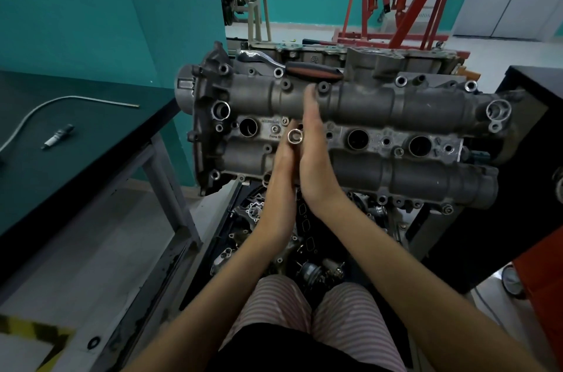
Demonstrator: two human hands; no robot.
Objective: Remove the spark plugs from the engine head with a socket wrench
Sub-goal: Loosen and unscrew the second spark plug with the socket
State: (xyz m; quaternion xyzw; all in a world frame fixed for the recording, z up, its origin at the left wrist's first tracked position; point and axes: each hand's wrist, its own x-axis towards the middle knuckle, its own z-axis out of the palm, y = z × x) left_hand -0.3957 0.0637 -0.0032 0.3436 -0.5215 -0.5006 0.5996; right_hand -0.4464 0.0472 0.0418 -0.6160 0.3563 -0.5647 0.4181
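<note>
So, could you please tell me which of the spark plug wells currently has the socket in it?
The second well from the left: the socket stands between the left hand and right hand. The other three wells are open dark holes.

Dim, even indoor light; soft shadows; slight overall blur; wide-angle bending at edges; faint glare on metal.
</note>
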